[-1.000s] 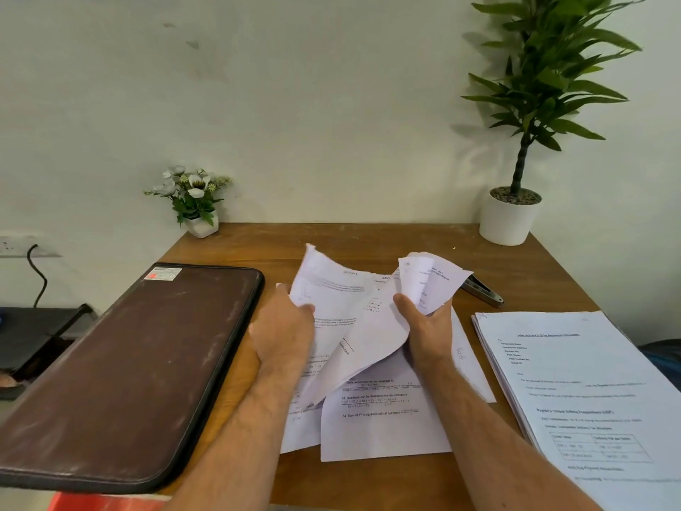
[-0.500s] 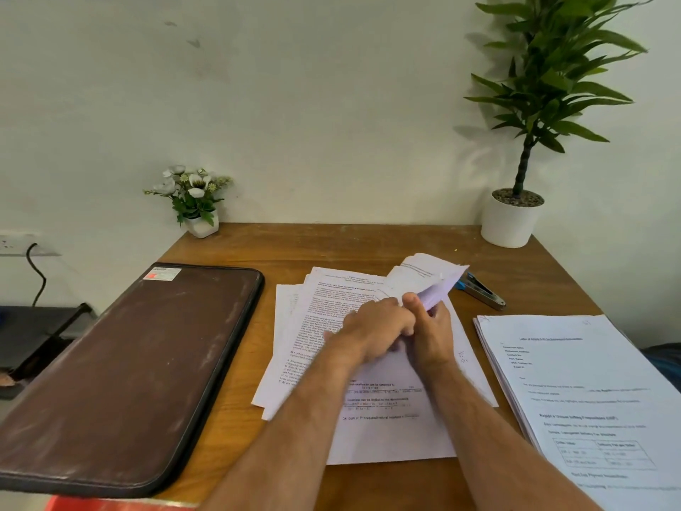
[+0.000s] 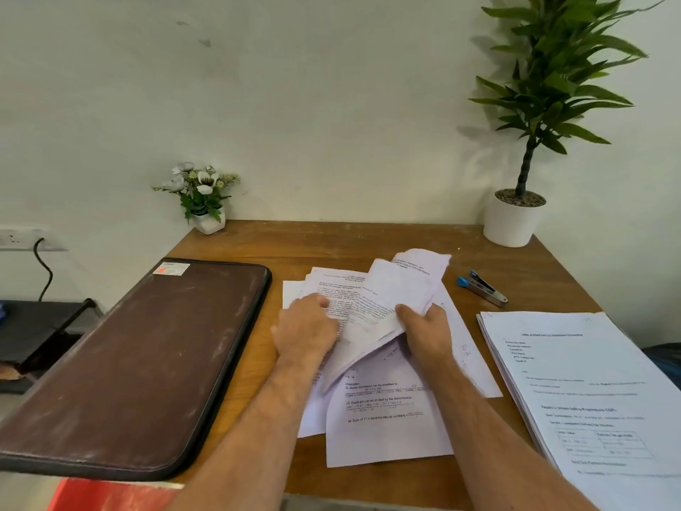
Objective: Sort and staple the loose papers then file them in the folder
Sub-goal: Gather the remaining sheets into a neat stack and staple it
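Looking down from the head camera, the loose papers [image 3: 372, 348] lie fanned and overlapping mid-desk on the wooden table [image 3: 331, 241], between the shut brown folder [image 3: 147, 355] and the neat stack [image 3: 589, 392], with the stapler [image 3: 482, 288] just beyond. The right hand [image 3: 423, 331] is clamped on a curling bundle of sheets lifted off the pile, while the left hand [image 3: 306, 331] presses flat, fingers spread, on the sheets beneath. These sheets look light, floppy and slippery against each other, so I'd pinch them near a squared-up edge and tap the edges true, since a one-corner hold would likely let them droop and slide.
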Available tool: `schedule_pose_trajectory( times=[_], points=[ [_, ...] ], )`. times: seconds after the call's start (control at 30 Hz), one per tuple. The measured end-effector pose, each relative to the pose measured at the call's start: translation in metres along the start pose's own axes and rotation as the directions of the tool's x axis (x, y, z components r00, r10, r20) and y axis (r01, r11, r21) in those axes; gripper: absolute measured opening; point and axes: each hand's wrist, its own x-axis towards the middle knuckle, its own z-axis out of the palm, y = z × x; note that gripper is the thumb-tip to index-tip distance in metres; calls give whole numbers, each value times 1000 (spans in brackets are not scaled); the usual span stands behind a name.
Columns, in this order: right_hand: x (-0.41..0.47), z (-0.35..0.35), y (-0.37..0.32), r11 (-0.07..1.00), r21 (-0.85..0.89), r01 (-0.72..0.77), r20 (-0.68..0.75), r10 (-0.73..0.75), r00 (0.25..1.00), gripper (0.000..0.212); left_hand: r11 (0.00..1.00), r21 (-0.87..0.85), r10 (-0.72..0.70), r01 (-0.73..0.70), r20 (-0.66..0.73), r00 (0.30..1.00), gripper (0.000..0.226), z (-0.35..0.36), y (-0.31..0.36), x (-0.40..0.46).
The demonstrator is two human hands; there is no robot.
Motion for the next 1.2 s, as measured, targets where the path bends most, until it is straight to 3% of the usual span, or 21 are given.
schedule_pose_trajectory(
  times=[0.03, 0.1, 0.27, 0.33, 0.43, 0.6, 0.73, 0.83, 0.97, 1.07, 1.17, 1.2],
  points=[
    [-2, -1, 1, 1000, 10, -8, -20, 8, 1000, 16, 989, 126, -65, 71, -54, 996, 45, 0, -7, 2],
    [-5, -4, -1, 999, 29, -17, -48, 18, 999, 17, 959, 221, -162, 174, -72, 984, 71, -3, -15, 5],
    [-8, 1, -7, 1000, -16, -23, -37, 23, 999, 30, 963, -10, -270, 270, -20, 963, 104, -8, -9, 15],
    [-10, 5, -8, 999, -46, -16, -33, 15, 999, 33, 942, -173, -286, 287, 31, 958, 88, -10, -10, 20],
    [-13, 10, -7, 989, -149, -15, -16, 13, 1000, 31, 911, -323, -246, 255, 70, 967, 31, -10, -17, 22],
    [-6, 9, -18, 990, -124, -62, 12, 64, 998, 35, 962, -219, -189, 165, -92, 978, 16, -21, -32, 16],
    [-6, 1, -29, 981, 159, -115, 40, 110, 993, 40, 954, -251, -201, 164, -128, 971, 33, -41, -53, 13],
    [-10, -1, -30, 981, 170, -90, 36, 85, 996, 38, 960, -213, -205, 179, -107, 973, 31, -48, -62, 9],
    [-17, 14, -30, 995, -96, -24, -45, 20, 999, 36, 971, -193, -171, 141, -150, 974, 35, -52, -67, 2],
    [-22, 28, -33, 952, -303, 49, -47, -66, 997, 61, 981, -182, -112, 66, -257, 960, 37, -53, -68, -2],
    [-30, 41, -38, 902, -404, 155, -18, -177, 984, 85, 989, -138, -92, 47, -344, 934, 49, -54, -62, -8],
    [-33, 45, -41, 886, -419, 198, -14, -224, 974, 91, 994, -104, -78, 41, -374, 924, 43, -54, -61, -9]
  ],
)
